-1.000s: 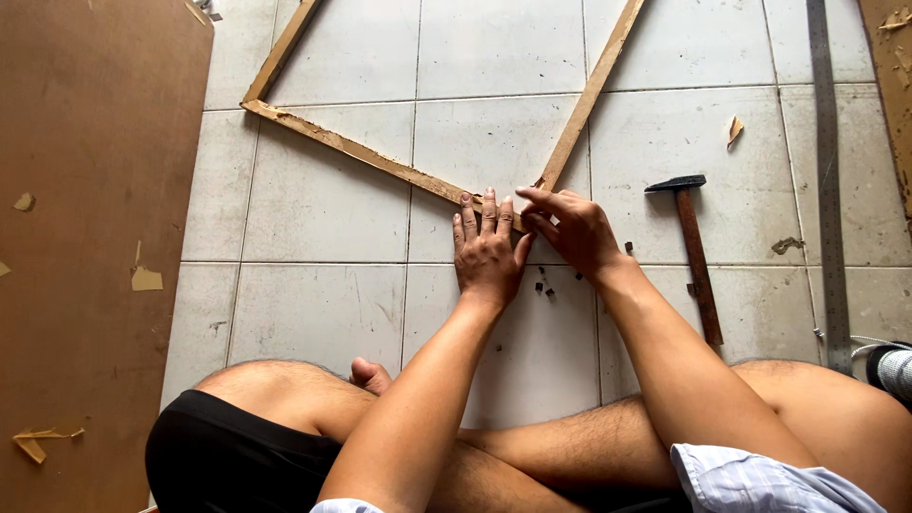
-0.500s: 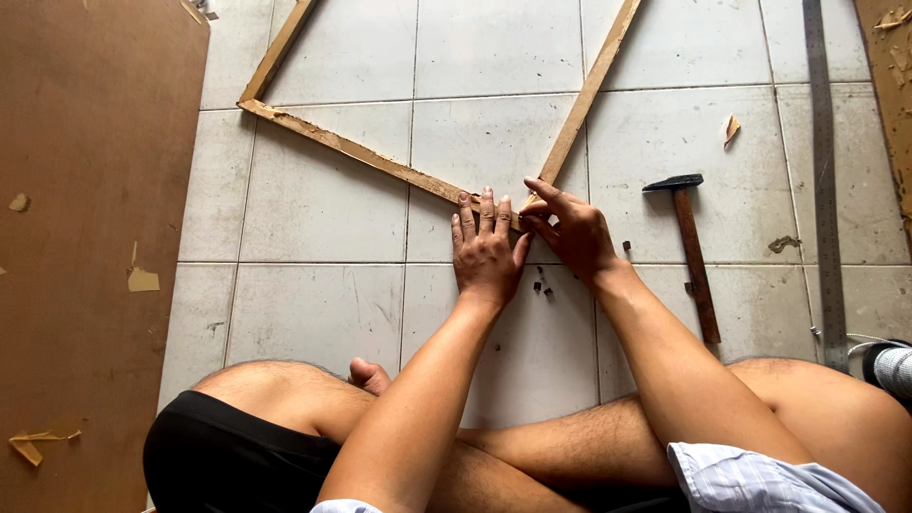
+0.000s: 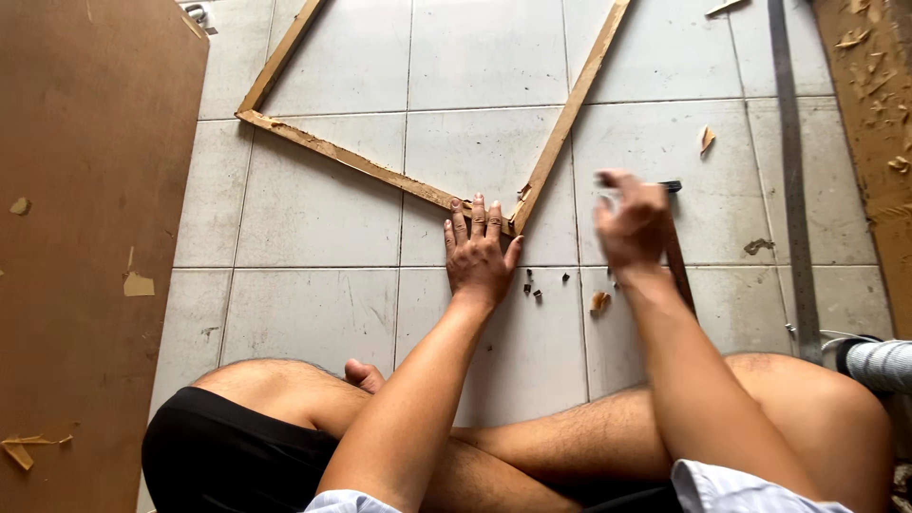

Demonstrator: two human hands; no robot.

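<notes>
A wooden frame (image 3: pixel 361 163) of thin slats lies on the tiled floor, its near corner pointing at me. My left hand (image 3: pixel 478 255) lies flat on the tiles with spread fingers, the fingertips touching that corner. My right hand (image 3: pixel 631 224) is blurred and sits over the upper end of a hammer (image 3: pixel 680 274), just beside its dark head. Whether the fingers grip the handle is unclear. Several small dark nails (image 3: pixel 534 282) are scattered just right of my left hand. My crossed bare legs fill the bottom of the view.
A large brown board (image 3: pixel 95 237) covers the floor on the left. A long grey metal strip (image 3: pixel 790 190) runs along the right, with another chipped board (image 3: pixel 879 142) beyond it. Wood chips (image 3: pixel 599 302) lie on the tiles.
My right hand left the frame corner and swung right to the hammer. My left hand stays at the corner, and the hammer lies where it was.
</notes>
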